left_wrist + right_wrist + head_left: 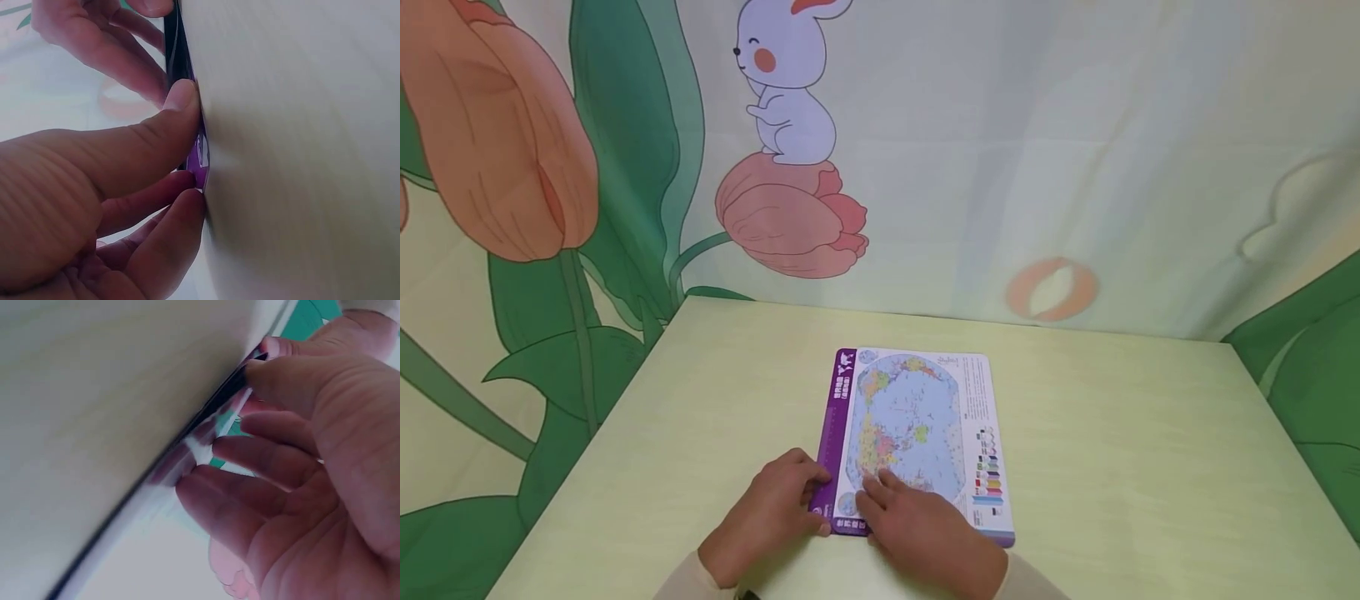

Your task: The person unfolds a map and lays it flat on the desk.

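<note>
A world map mat [917, 417] with a purple border lies on the table, its print turned sideways. My left hand [778, 504] grips its near left corner, the thumb at the front edge and the fingers along the left side. In the left wrist view, the left thumb [181, 100] presses the mat's thin edge. My right hand [925, 525] rests over the front edge, its fingertips on the map's printed face. The right wrist view has the right thumb [269, 375] right at the dark edge, while the other fingers lie spread and loosely bent over the glossy surface.
The pale yellow table [1135, 450] spreads out on both sides of the mat. Behind it hangs a cloth backdrop [970, 150] printed with tulips and a white rabbit. Light sleeves [1030, 579] cover the wrists.
</note>
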Tool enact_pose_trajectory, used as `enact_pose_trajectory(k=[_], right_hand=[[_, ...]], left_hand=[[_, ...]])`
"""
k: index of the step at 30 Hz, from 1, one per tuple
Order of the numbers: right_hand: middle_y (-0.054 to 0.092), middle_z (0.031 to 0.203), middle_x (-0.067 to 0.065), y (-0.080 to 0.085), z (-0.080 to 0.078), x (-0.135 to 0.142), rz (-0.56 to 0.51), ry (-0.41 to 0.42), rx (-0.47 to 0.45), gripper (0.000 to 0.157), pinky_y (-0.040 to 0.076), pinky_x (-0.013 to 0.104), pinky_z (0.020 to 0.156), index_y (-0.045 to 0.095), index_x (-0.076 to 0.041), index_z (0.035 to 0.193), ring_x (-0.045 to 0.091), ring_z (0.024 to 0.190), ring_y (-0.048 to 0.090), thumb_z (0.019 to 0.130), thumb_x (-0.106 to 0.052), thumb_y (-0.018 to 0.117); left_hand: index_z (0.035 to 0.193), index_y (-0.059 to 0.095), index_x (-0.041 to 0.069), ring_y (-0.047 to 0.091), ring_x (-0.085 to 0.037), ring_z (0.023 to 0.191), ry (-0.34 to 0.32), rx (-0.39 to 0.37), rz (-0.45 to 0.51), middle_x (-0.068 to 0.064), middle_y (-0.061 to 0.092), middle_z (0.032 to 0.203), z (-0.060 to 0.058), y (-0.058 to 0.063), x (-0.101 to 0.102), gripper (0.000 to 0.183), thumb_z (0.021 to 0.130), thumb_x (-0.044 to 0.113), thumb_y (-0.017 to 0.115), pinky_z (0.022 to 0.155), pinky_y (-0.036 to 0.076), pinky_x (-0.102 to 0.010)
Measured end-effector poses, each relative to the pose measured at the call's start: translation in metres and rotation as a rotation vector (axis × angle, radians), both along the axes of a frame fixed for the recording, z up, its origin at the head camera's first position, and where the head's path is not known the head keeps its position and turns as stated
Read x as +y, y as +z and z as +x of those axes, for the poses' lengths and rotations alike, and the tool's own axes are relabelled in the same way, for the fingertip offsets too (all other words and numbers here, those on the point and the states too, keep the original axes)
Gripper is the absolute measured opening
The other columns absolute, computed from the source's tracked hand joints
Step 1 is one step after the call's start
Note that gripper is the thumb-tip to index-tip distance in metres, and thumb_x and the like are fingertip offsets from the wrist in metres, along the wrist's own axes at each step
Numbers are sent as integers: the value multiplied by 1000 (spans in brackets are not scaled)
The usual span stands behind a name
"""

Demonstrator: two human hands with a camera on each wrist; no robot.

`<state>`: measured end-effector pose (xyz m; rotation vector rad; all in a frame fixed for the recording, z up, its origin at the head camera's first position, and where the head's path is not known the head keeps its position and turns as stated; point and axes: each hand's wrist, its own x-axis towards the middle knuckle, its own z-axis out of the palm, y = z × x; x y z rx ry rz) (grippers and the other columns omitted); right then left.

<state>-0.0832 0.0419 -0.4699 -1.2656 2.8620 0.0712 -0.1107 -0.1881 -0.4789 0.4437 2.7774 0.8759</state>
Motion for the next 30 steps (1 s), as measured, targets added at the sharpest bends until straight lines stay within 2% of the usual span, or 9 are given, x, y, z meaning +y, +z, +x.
enact_pose_trajectory(k=[4,11,14,20,27,30], right_hand=[[64,149,6,1,4,4,53,37,60,37,58,33,105,60,-12,146,25,139,62,109,-19,56],[62,151,6,0,11,18,66,55,120,40,52,31,112,59,-11,148,24,140,60,109,-23,55],[60,154,4,2,13,28,57,42,78,42,51,32,114,58,-12,149,23,144,57,109,-24,55],[54,160,3,4,14,50,-16,-18,-66,48,51,37,115,56,-13,153,24,148,52,108,-29,59],[58,157,2,1,15,73,-146,-100,-60,44,56,42,109,63,-15,148,25,145,57,105,-26,64],[57,158,2,2,16,82,-198,-136,-94,45,55,47,110,63,-17,148,26,145,56,104,-26,66]], left_hand=[[114,78,4,58,-11,90,-8,0,-12,1,63,103,-1,0,1,53,68,18,100,88,58,-36],[115,78,3,57,-12,90,-22,-5,-15,-1,63,105,-2,1,3,52,69,15,99,89,58,-37],[115,78,3,57,-12,89,-22,-17,-18,0,62,104,-2,1,4,51,70,15,98,88,58,-36],[116,77,3,56,-12,89,-11,-39,-34,0,61,105,-2,0,3,52,70,16,98,89,58,-37],[117,78,2,52,-13,86,-14,-45,-49,0,58,98,-1,2,3,53,70,15,98,83,54,-32],[118,78,2,52,-14,84,-17,-47,-50,1,57,97,-1,3,4,52,71,15,98,81,53,-31]])
